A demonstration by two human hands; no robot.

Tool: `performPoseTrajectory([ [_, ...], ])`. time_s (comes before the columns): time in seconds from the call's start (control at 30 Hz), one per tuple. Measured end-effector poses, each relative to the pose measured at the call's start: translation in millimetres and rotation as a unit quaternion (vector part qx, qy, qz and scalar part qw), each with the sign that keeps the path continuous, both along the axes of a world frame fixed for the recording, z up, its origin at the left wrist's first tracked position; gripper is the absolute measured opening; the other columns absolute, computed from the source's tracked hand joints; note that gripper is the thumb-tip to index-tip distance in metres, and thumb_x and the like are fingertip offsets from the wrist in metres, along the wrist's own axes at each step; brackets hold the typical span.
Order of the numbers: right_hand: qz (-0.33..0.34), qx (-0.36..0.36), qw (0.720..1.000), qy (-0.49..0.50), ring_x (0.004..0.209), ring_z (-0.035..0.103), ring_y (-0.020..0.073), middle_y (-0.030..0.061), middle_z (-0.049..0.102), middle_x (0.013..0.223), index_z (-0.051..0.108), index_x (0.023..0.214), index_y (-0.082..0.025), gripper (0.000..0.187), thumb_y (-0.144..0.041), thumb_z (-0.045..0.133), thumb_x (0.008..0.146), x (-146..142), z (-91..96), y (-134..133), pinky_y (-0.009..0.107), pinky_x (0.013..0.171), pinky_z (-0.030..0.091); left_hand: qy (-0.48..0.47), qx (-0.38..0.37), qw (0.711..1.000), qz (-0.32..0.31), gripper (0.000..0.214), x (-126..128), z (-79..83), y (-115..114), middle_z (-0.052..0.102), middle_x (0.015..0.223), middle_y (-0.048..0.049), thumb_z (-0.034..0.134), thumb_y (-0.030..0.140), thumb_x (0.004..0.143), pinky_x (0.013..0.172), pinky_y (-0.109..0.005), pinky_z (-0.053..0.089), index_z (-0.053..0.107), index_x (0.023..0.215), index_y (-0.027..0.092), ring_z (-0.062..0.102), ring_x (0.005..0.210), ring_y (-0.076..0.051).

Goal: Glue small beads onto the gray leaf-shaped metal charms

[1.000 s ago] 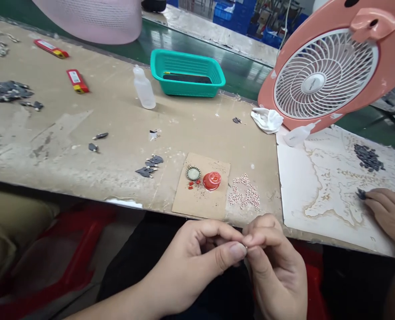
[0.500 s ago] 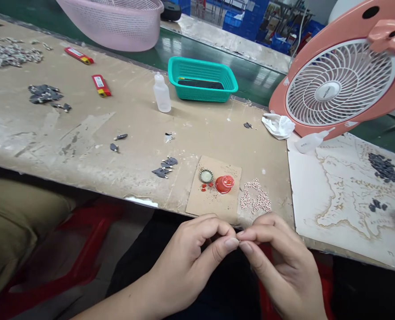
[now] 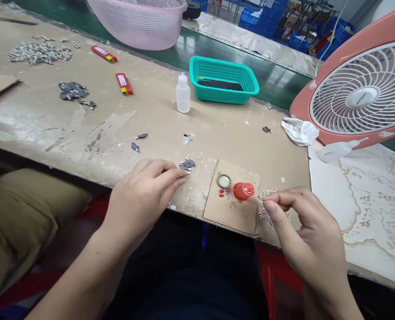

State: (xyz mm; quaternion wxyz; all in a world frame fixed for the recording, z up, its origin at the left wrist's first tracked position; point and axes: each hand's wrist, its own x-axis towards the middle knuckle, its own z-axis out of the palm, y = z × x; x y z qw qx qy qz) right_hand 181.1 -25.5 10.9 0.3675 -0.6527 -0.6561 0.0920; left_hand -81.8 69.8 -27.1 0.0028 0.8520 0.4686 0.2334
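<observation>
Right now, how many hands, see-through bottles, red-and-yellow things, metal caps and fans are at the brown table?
Hands: 2
See-through bottles: 2
Red-and-yellow things: 2
Metal cap: 1
Fan: 1
Total: 8

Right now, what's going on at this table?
The person's left hand has its fingertips at the near edge of some dark pieces on the table. The right hand is over the beads, thumb and finger close together; any grip is too small to tell. Between the hands, a red cup and a bottle cap sit on cardboard.
</observation>
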Motion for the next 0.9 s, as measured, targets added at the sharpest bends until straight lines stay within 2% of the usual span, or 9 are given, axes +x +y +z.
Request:
performPoseTrajectory([
  [0.1, 0.0, -0.001, 0.999, -0.037, 0.074, 0.059, 0.0153, 0.0003, 0.061, 0.082, 0.067, 0.089, -0.024, 0.007, -0.025, 0.062, 0.094, 3, -0.6, 13, 0.029, 0.067, 0.047, 0.049, 0.011, 0.998, -0.029, 0.019, -5, -0.7, 8, 0.073, 0.099, -0.0033, 0.056, 0.03, 0.099, 0.076, -0.035, 0.048, 0.074, 0.101, 0.026, 0.065, 0.089, -0.024],
  [0.23, 0.004, -0.031, 0.996, -0.085, 0.076, 0.058, 0.016, 0.0011, 0.062, 0.082, 0.068, 0.088, -0.023, 0.01, -0.027, 0.061, 0.094, 7, 0.8, 24, 0.031, 0.067, 0.047, 0.054, 0.018, 0.996, -0.07, 0.023, -8, 2.3, 9, 0.074, 0.099, -0.002, 0.051, 0.027, 0.101, 0.074, -0.034, 0.046, 0.074, 0.097, 0.026, 0.066, 0.088, -0.023],
  [0.43, 0.023, -0.073, 0.983, -0.166, 0.078, 0.059, 0.0193, 0.0031, 0.063, 0.082, 0.068, 0.086, -0.021, 0.015, -0.028, 0.058, 0.094, 9, 8.2, 33, 0.035, 0.069, 0.046, 0.122, 0.069, 0.988, -0.063, 0.027, -12, 2.2, 10, 0.072, 0.094, -0.0035, 0.046, 0.027, 0.103, 0.066, -0.035, 0.041, 0.071, 0.098, 0.021, 0.064, 0.081, -0.024],
  [0.57, 0.037, -0.081, 0.978, -0.189, 0.075, 0.057, 0.0193, 0.0029, 0.062, 0.079, 0.068, 0.085, -0.021, 0.016, -0.028, 0.057, 0.094, 8, 12.8, 35, 0.035, 0.068, 0.045, 0.153, 0.09, 0.98, -0.085, 0.028, -17, 1.3, 6, 0.073, 0.096, -0.0059, 0.041, 0.023, 0.102, 0.07, -0.04, 0.045, 0.069, 0.099, 0.02, 0.066, 0.084, -0.028],
  [0.7, 0.044, -0.082, 0.973, -0.211, 0.073, 0.057, 0.0196, 0.0036, 0.061, 0.078, 0.068, 0.084, -0.021, 0.016, -0.027, 0.057, 0.094, 7, 12.1, 35, 0.035, 0.066, 0.043, 0.135, 0.076, 0.985, -0.072, 0.03, -22, -1.4, 4, 0.071, 0.097, -0.01, 0.038, 0.026, 0.103, 0.076, -0.043, 0.047, 0.066, 0.099, 0.016, 0.066, 0.087, -0.031],
  [0.8, 0.047, -0.079, 0.967, -0.237, 0.076, 0.058, 0.0208, 0.0044, 0.061, 0.079, 0.068, 0.084, -0.02, 0.017, -0.027, 0.056, 0.094, 5, 10.0, 36, 0.036, 0.067, 0.043, 0.13, 0.057, 0.987, -0.071, 0.028, -25, -4.4, 2, 0.069, 0.102, -0.0132, 0.039, 0.026, 0.103, 0.082, -0.044, 0.049, 0.063, 0.111, 0.013, 0.064, 0.092, -0.031],
  [0.9, 0.046, -0.079, 0.968, -0.233, 0.077, 0.058, 0.0214, 0.0046, 0.061, 0.079, 0.067, 0.084, -0.019, 0.017, -0.027, 0.056, 0.094, 4, 10.3, 35, 0.036, 0.069, 0.043, 0.141, 0.013, 0.987, -0.069, 0.03, -25, -4.8, 0, 0.066, 0.107, -0.0155, 0.037, 0.018, 0.101, 0.086, -0.044, 0.049, 0.059, 0.12, 0.011, 0.061, 0.096, -0.03],
])
